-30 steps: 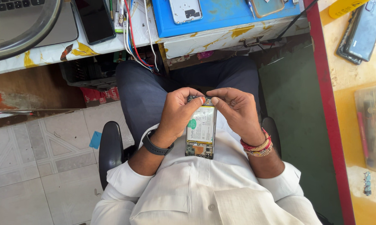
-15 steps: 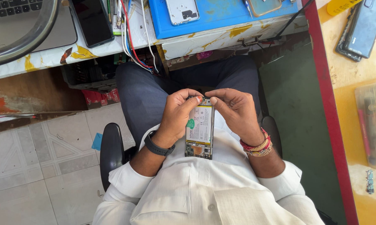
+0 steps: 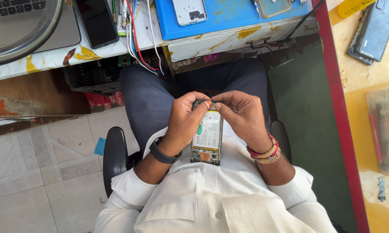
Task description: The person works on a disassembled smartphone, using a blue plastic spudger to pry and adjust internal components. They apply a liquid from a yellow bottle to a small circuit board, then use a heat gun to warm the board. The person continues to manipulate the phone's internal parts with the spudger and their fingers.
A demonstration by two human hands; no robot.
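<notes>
Workbench edge (image 3: pixel 116 47), white with yellow patches, runs across 11 to 1 o'clock; tiled floor (image 3: pixel 39 164) fills 8 o'clock.

Item 1: opened phone (image 3: pixel 207 136), back cover off, battery and circuit boards exposed. Held upright over the lap at frame centre, just above the white shirt (image 3: pixel 211 198).

Item 2: left hand (image 3: pixel 183 121), dark wristband at the wrist. Fingers wrapped around the phone's left edge, thumb pressed at its top end.

Item 3: right hand (image 3: pixel 242 116), red and beaded bracelets at the wrist. Fingers curled together, thumb and forefinger pinched on the phone's top end, their tips touching the left thumb.

Item 4: blue mat (image 3: pixel 229 15) at 12 o'clock on the bench, bearing a white phone back cover (image 3: pixel 189 11).

Item 5: dark phone (image 3: pixel 97 21), screen off, at 11 o'clock, beside red and white wires (image 3: pixel 138 39) hanging over the bench edge.

Item 6: laptop (image 3: pixel 13 13) at 10 o'clock, partly behind a curved metal rim.

Item 7: yellow side counter (image 3: pixel 371 77) at 3 o'clock, red-edged, carrying stacked phones (image 3: pixel 371 30) at 2 o'clock and a clear plastic box (image 3: pixel 386 129).

Item 8: black chair (image 3: pixel 116 155), arm showing at 8 o'clock.
</notes>
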